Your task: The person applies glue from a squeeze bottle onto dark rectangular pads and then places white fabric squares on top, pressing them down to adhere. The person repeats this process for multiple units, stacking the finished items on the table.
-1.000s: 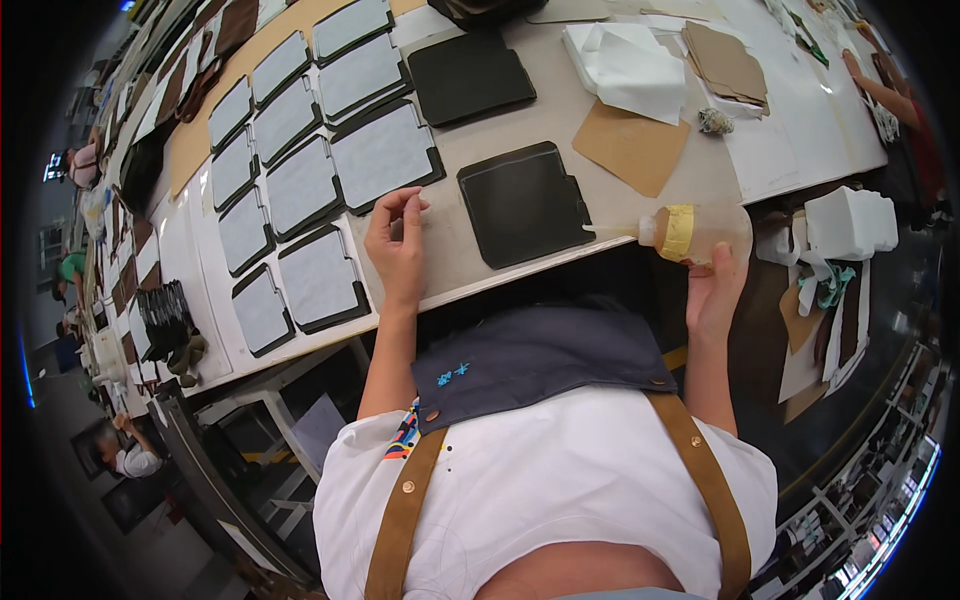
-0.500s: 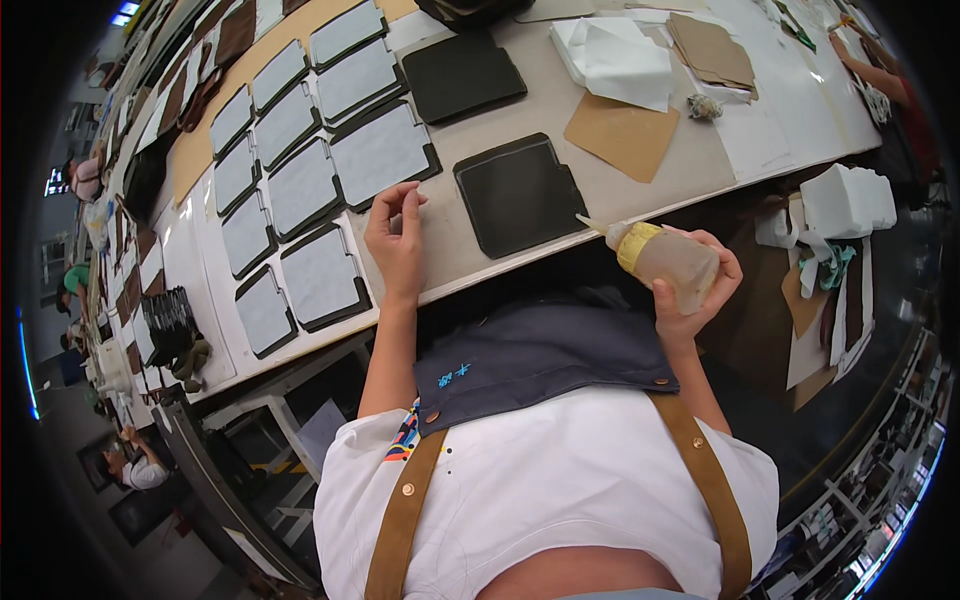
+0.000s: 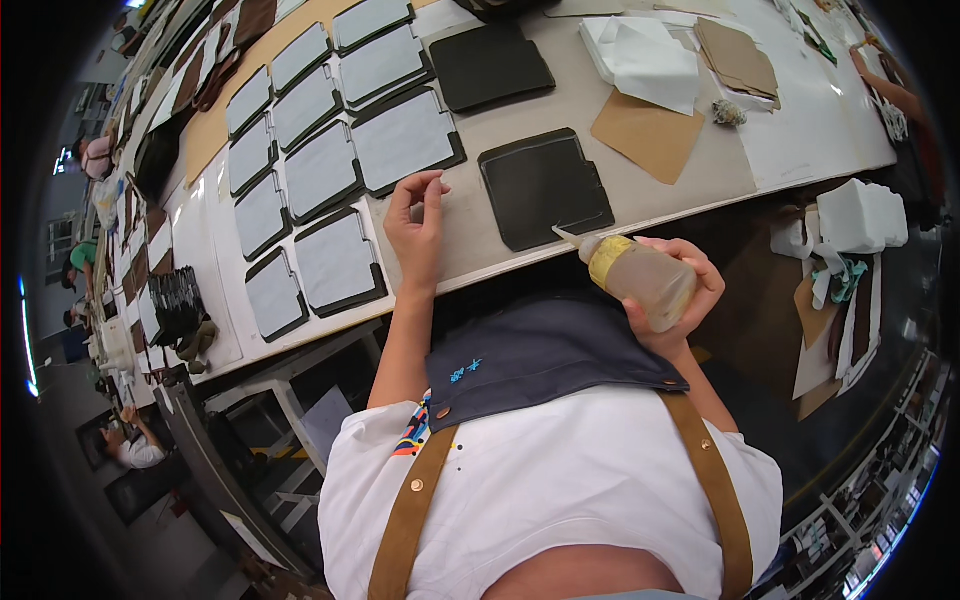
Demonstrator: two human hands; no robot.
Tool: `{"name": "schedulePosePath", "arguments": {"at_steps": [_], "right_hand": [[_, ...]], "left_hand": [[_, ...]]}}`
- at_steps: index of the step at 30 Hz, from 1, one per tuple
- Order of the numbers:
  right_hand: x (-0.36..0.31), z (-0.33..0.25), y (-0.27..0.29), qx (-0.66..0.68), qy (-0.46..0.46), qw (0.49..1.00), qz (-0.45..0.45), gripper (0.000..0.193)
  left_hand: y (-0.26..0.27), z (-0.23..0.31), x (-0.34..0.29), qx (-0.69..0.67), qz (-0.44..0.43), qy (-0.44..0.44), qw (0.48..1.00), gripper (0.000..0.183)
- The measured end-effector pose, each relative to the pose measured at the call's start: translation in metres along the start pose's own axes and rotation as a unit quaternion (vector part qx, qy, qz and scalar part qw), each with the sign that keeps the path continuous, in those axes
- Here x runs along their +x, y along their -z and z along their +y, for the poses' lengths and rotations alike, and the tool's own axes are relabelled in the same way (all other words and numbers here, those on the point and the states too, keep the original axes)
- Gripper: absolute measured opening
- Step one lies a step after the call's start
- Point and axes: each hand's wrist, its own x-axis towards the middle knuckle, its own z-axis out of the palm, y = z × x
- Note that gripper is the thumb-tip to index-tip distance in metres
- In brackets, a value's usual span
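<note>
In my right hand (image 3: pixel 694 300) is a translucent squeeze bottle (image 3: pixel 650 283) with a yellow band round its shoulder, my fingers wrapped about its body. Its thin nozzle points left and meets the near edge of a black notched panel (image 3: pixel 540 188) lying flat on the table. A thin shiny line shows along part of that panel's edge. My left hand (image 3: pixel 417 222) hovers or rests just left of the panel, fingers curled in toward the thumb, with nothing visible in them. Beside it lie several black-edged panels with pale grey sheets (image 3: pixel 405 140) on top, set out in rows.
Another black panel (image 3: pixel 490 65) lies farther back. To its right are a brown sheet (image 3: pixel 648 136), crumpled white sheets (image 3: pixel 650 65) and stacked brown pieces (image 3: pixel 738 62). The table's front edge (image 3: pixel 690 212) runs just before me. Another person's arm (image 3: pixel 888 85) reaches in at far right.
The bottle's nozzle has travelled left along the panel's near edge, from its right corner toward the middle. My view has shifted slightly; my left hand keeps its place by the panel.
</note>
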Motion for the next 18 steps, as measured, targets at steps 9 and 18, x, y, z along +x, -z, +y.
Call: {"name": "schedulePosePath", "arguments": {"at_steps": [9, 18], "right_hand": [[0.003, 0.000, -0.036, 0.041, 0.013, 0.997, -0.057, 0.083], [0.058, 0.003, 0.006, 0.312, -0.269, 0.853, 0.321, 0.067]], "left_hand": [[-0.001, 0.000, 0.000, 0.009, 0.004, -0.020, 1.000, 0.011], [-0.001, 0.000, -0.002, 0.007, 0.015, 0.003, 1.000, 0.011]]}}
